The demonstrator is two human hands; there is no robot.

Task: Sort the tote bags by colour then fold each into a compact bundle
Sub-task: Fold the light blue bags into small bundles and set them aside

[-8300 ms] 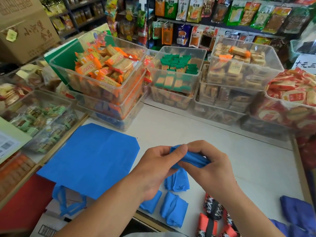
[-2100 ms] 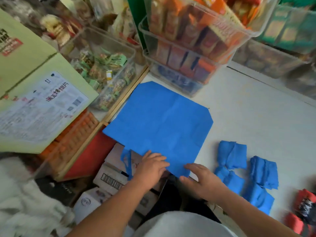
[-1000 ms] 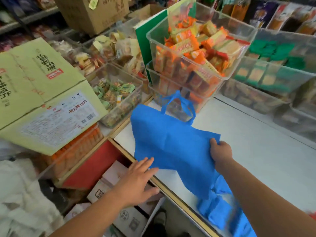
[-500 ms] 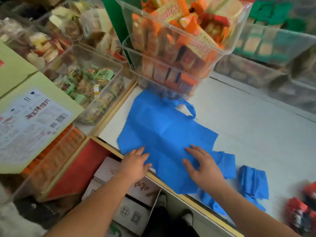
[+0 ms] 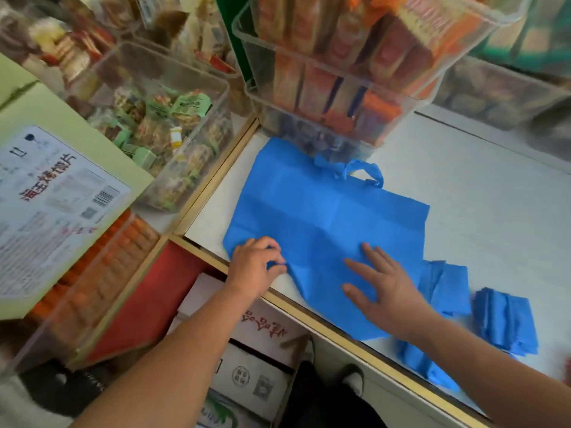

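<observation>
A blue tote bag (image 5: 327,223) lies spread flat on the left part of the white surface (image 5: 482,193). Its looped handles (image 5: 363,173) point away from the person and lie against the foot of a stack of clear bins holding orange snack packs (image 5: 340,75). The bag's near corner reaches the wooden front edge of the surface. The left hand (image 5: 256,268) is at the bag's near left corner, where its fingers (image 5: 272,245) are curled and pinch a small bunch of the blue fabric. The right hand (image 5: 383,291) rests palm down on the near middle of the bag, its fingers (image 5: 374,254) straight and spread wide, pressing the cloth flat and gripping nothing. To the right of the bag lie blue bags already folded. One folded blue bundle (image 5: 448,285) sits just beside the right wrist and touches the spread bag's right edge. A second blue bundle (image 5: 506,322) lies a little farther right, and more blue fabric (image 5: 423,362) shows at the front edge under the right forearm. Left of the surface stand a clear bin of green packets (image 5: 167,125) and a pale green carton with a printed label (image 5: 55,196). Cardboard boxes (image 5: 256,359) sit below the front edge beside a red panel (image 5: 148,304).
</observation>
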